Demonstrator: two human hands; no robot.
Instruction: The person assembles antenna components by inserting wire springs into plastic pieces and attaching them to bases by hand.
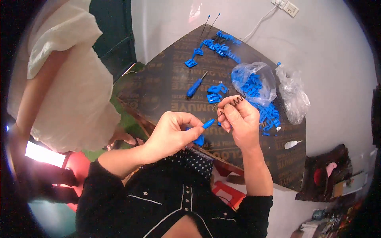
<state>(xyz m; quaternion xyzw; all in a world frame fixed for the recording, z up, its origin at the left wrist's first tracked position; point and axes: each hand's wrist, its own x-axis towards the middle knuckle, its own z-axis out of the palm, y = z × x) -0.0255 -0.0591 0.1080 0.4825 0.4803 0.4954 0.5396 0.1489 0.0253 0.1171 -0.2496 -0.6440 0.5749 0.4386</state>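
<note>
At the frame's centre, a pointed blue piece (208, 123) was pinched in the fingertips of the left hand (174, 133), near a dark coil spring (237, 100) gripped between thumb and fingers by the right hand (243, 122), while a blue screwdriver (195, 86) lay above on the dark table (168, 75).

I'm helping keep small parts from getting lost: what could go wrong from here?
The dark coil spring sits between the fingertips of the right hand; it could slip or flick away.
The small blue pointed piece, pinched in the left hand, might drop out.
Loose blue parts lie beyond the right hand; a sideways sweep could scatter them.
</note>
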